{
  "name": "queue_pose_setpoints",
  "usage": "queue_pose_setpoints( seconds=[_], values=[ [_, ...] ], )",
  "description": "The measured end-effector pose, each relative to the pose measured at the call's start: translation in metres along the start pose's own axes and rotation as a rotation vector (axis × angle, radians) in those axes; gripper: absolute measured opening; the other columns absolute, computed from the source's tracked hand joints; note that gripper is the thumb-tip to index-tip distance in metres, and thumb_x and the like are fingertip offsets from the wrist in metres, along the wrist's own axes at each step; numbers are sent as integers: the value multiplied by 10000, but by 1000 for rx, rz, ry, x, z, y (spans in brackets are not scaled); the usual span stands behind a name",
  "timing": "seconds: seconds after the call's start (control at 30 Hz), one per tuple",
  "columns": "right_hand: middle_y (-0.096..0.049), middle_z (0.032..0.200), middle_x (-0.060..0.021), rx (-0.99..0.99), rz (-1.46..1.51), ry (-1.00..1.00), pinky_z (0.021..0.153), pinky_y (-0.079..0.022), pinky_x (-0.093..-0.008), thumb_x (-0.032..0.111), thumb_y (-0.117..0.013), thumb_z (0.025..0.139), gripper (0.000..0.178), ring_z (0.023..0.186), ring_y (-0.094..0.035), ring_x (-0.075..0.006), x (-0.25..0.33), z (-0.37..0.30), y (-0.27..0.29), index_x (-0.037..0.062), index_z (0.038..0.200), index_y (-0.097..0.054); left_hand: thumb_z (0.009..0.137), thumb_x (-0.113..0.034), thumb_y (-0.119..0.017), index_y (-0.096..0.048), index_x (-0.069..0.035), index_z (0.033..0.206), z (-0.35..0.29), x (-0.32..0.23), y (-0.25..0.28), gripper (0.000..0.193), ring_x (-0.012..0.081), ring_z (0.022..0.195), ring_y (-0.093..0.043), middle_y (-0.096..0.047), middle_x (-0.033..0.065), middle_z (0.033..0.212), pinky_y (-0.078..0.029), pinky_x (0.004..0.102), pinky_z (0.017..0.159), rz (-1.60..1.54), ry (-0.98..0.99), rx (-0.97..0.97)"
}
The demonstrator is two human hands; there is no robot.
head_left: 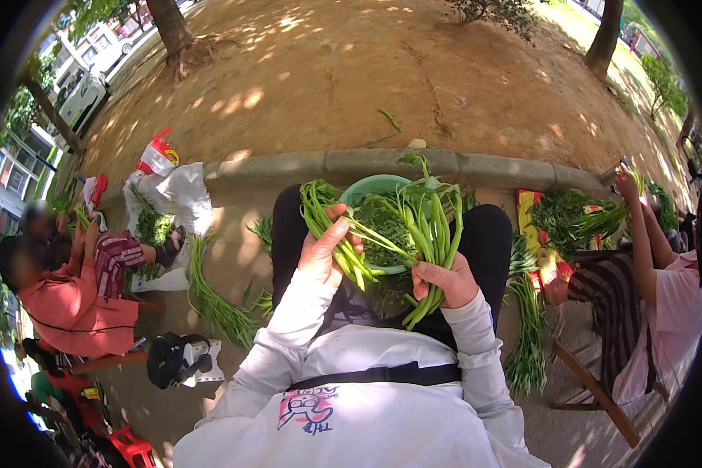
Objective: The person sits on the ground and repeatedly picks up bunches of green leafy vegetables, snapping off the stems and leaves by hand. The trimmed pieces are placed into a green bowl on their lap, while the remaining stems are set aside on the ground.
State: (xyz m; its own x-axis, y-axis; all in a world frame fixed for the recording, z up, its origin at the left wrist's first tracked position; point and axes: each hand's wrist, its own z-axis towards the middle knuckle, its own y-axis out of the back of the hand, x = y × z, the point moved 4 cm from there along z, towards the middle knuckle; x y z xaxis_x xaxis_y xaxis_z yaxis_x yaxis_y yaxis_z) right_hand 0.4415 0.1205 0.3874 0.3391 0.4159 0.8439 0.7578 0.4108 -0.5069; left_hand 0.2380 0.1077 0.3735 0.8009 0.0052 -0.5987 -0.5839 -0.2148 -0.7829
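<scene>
Well, we have green stems in both hands. Our left hand (324, 248) is closed round one bunch (314, 209), and our right hand (449, 282) is closed round a second bunch (438, 230), with its ends poking out below the fingers. A few thin stems (384, 241) reach across from one hand to the other. Both bunches are up over a pale green tub (368, 186) between our knees (488, 242), and loose leaves (376, 212) lie in the tub.

We think the stems are light and a bit bendy, but they look crisp, so a hard squeeze or a sharp bend could snap them. They may be slippery if wet; we cannot tell if they are. The best place to hold seems to be the thick middle of each bunch, gently, because the leafy tips look soft and could tear.
</scene>
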Motion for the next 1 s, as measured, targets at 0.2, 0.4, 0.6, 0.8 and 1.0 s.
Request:
queue_pose_setpoints(
  seconds=[0.2,0.4,0.6,0.8,1.0],
  values=[
    [-562,668,-83,-48,72,25,479,-453,-279,62,-616,792,157,505,-535,-162,3,0,3,-13,904,-536,796,-21,-628,-526,-110,1103,-1,-9,1,335,177,715,-563,-563,55,845,-508,313,622,-119,35,1],
    [-556,662,-84,-37,122,70,471,-444,-288,92,-600,816,151,495,-527,-159,4,-1,13,-11,906,-537,788,-5,-631,-510,-115,1129,3,-13,15,378,158,723,-557,-558,50,849,-509,307,638,-102,-11,-15],
    [-548,671,-82,-38,189,71,473,-442,-300,100,-592,819,150,496,-517,-162,2,-1,16,-10,905,-536,770,18,-641,-496,-48,1141,-1,-10,19,404,188,764,-606,-589,94,891,-531,305,675,114,-19,-25],
    [-547,687,-82,-32,182,58,473,-443,-304,115,-597,813,158,508,-516,-163,2,-2,17,-8,889,-533,755,2,-667,-476,16,1140,-3,-8,19,430,194,779,-608,-602,109,887,-533,313,692,279,-54,-69],
    [-544,687,-83,-13,209,73,474,-444,-302,122,-598,813,158,508,-512,-160,9,1,13,-3,879,-530,743,-8,-676,-465,36,1159,-10,-15,5,469,198,826,-594,-584,112,931,-530,324,736,439,-68,-21]
  ],
)
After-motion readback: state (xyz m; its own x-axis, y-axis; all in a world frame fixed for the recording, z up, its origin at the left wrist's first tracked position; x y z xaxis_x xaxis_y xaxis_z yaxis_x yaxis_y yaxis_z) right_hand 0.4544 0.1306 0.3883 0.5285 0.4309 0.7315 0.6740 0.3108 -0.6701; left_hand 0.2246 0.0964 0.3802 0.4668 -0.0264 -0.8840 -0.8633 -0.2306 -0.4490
